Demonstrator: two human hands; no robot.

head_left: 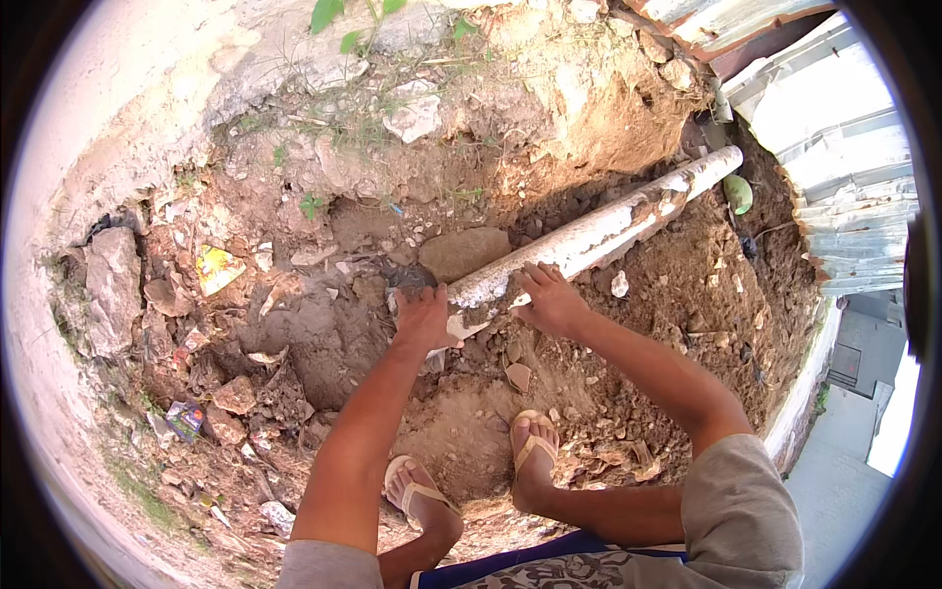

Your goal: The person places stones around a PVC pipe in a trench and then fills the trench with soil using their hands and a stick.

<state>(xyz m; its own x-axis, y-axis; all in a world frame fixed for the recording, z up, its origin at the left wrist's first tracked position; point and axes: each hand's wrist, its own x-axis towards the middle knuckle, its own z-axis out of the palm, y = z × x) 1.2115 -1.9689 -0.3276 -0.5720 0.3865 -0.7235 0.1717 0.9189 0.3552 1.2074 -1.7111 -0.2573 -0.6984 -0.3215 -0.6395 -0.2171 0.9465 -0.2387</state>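
A long whitish pipe (610,228), crusted with brown dirt, lies slantwise over the dug soil from the middle toward the upper right. My left hand (424,319) is closed around its near end, with the thumb toward the lower side. A little farther along, my right hand (552,302) grips the pipe's lower edge, fingers bent over it. Against the pipe's upper side, close to my left hand, rests a flat brown stone (463,253). The undersides of both hands are hidden.
My sandalled feet (535,454) stand on loose dirt below the pipe. Corrugated metal sheets (846,147) border the upper right. A large stone (113,290) sits at the far left, near a yellow wrapper (218,268). Rubble and a pale wall (88,128) line the left side.
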